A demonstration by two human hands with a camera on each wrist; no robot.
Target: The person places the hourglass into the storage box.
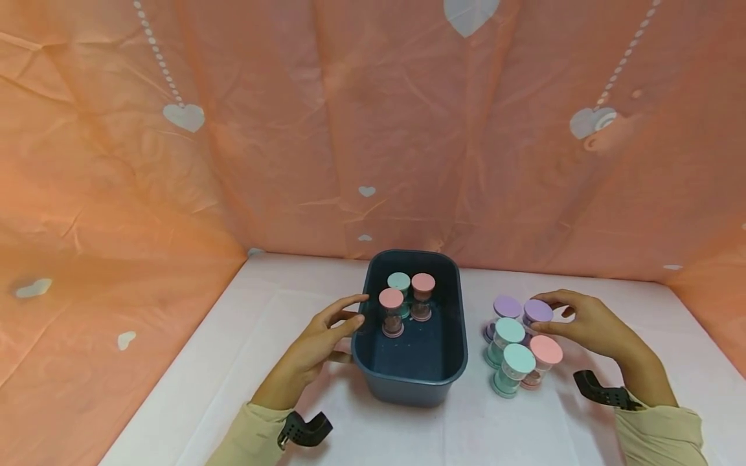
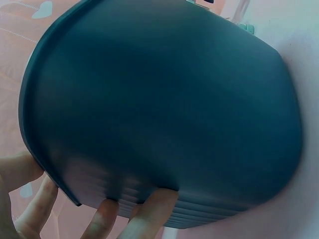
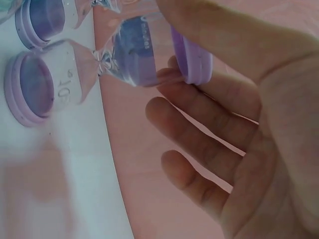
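Observation:
My left hand [image 1: 317, 340] is at the left wall of a dark blue bin [image 1: 408, 388], its fingertips touching the ribbed side and rim; the left wrist view shows these fingers [image 2: 149, 214] against the plastic. Inside the bin stand a mint sand timer [image 1: 399, 281] and two pink sand timers [image 1: 392, 299]. My right hand [image 1: 588, 323] pinches the top cap of a purple sand timer [image 1: 538, 310] between thumb and forefinger. In the right wrist view this purple sand timer [image 3: 134, 52] is upright, with the other fingers [image 3: 194, 134] spread beside it.
Close around the pinched timer stand another purple timer [image 1: 507, 307], two mint timers [image 1: 517, 360] and a pink timer [image 1: 546, 351]. A white cloth [image 1: 478, 427] covers the table. Orange sheeting [image 1: 350, 129] with pale hearts hangs behind and at both sides.

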